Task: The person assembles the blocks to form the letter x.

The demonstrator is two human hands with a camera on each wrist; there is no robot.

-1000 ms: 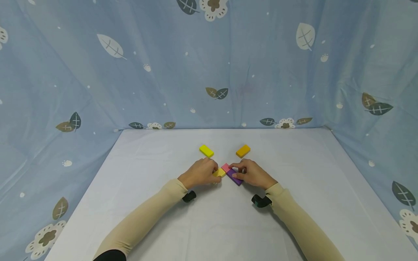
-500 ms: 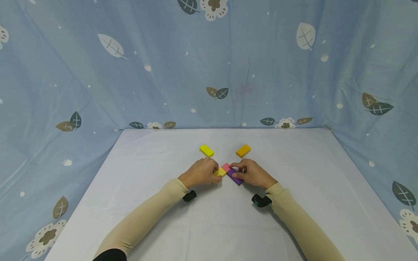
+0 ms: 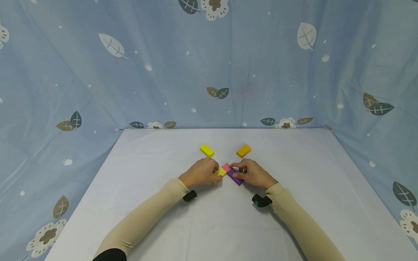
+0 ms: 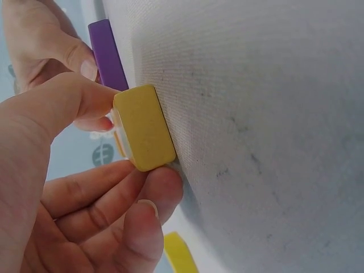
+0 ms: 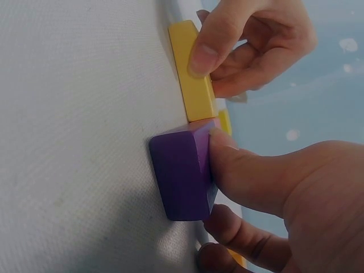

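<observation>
Between thumb and fingers, my left hand [image 3: 201,172] pinches a pale yellow block [image 4: 145,128], whose end faces the left wrist camera. My right hand [image 3: 253,174] holds a purple block [image 5: 181,176], the thumb along its upper side and fingertips at its far edge. Both blocks lie low on the white cloth, angled toward each other. In the head view a pink block [image 3: 225,166] shows at the far end of the purple one, partly hidden by a right finger. The yellow block's inner end meets the pink and purple pieces.
Beyond the left hand lies a bright yellow block [image 3: 207,150]. An orange block [image 3: 243,150] rests farther back on the right. A white cloth [image 3: 215,224] covers the table, and a blue patterned curtain [image 3: 176,72] rises at its back edge.
</observation>
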